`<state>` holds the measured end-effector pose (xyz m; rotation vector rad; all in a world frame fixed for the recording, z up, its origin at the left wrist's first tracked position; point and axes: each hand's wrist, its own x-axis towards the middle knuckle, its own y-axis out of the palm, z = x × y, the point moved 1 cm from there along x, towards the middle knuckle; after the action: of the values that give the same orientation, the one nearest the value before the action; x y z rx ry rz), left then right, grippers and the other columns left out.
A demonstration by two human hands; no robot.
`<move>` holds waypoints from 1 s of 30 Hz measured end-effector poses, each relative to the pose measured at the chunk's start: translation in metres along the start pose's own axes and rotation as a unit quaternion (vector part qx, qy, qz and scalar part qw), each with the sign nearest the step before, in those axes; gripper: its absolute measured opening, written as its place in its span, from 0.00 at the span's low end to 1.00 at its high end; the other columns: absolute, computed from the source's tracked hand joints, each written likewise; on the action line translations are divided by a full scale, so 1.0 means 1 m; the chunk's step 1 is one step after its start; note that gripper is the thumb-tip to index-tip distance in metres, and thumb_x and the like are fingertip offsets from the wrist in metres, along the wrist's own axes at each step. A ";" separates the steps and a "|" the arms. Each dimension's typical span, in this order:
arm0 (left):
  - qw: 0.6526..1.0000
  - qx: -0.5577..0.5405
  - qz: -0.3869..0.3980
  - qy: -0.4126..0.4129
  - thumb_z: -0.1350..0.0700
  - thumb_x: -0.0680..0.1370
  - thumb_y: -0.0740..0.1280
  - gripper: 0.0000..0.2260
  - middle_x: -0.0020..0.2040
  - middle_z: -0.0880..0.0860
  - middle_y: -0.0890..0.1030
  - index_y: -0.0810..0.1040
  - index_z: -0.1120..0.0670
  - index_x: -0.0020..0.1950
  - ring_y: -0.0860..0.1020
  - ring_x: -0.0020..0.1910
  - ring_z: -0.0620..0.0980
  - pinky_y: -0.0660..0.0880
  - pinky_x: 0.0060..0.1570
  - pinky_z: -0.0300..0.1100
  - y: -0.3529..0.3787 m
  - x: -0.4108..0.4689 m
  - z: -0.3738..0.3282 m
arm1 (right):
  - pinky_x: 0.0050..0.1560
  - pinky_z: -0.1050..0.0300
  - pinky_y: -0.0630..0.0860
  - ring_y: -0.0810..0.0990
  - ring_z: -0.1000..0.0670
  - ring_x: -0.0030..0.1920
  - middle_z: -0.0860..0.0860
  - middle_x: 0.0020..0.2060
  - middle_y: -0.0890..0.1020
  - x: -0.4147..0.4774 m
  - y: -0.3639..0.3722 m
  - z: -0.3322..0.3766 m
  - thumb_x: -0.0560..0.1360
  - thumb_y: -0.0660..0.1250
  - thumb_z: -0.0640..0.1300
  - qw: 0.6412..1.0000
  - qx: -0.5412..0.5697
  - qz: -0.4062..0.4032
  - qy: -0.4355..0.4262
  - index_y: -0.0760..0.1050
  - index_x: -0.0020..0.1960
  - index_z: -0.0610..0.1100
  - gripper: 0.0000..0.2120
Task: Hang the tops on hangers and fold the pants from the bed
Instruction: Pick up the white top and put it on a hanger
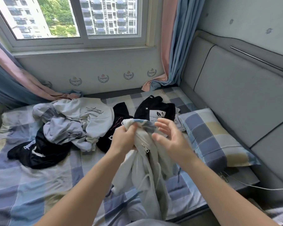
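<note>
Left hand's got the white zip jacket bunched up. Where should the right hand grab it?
Probably pinch the blue-striped top edge of the white zip jacket, right of the zipper, coming in from the right. The left hand grips the other side, and the open right hand hovers beside it.

Matt white cloth zip top [147, 173] with metal zipper [145, 147], glossy black shorts [39, 154], woven checked bedsheet [23, 185], padded matt headboard [243, 98]
</note>
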<state>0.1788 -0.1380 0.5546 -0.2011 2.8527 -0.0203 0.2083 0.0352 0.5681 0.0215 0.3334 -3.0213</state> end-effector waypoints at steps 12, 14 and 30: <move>0.963 -0.238 -0.008 -0.125 0.52 0.84 0.63 0.10 0.44 0.57 0.85 0.78 0.58 0.56 0.85 0.39 0.51 0.82 0.35 0.45 -0.014 0.002 0.002 | 0.62 0.47 0.78 0.82 0.52 0.57 0.53 0.53 0.86 -0.028 0.031 -0.111 0.67 0.72 0.57 0.973 -0.056 0.127 0.184 0.80 0.57 0.51 0.20; 0.953 -0.272 -0.021 -0.133 0.52 0.84 0.64 0.11 0.41 0.57 0.86 0.78 0.59 0.57 0.86 0.38 0.51 0.81 0.32 0.44 -0.018 0.002 0.003 | 0.58 0.49 0.77 0.82 0.53 0.54 0.52 0.51 0.86 -0.027 0.032 -0.128 0.72 0.70 0.50 0.963 -0.122 0.159 0.181 0.82 0.54 0.47 0.12; 0.920 0.105 0.186 -0.329 0.42 0.79 0.68 0.17 0.41 0.52 0.85 0.81 0.56 0.50 0.83 0.38 0.49 0.77 0.40 0.41 -0.030 -0.043 0.112 | 0.51 0.49 0.79 0.82 0.48 0.49 0.53 0.44 0.85 0.038 -0.067 -0.017 0.77 0.66 0.35 0.955 -0.276 -0.074 -0.078 0.84 0.53 0.46 0.11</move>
<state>0.2553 -0.1609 0.4604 0.3246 2.1507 -0.1515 0.1639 0.1005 0.5654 -0.2934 1.1893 -2.9246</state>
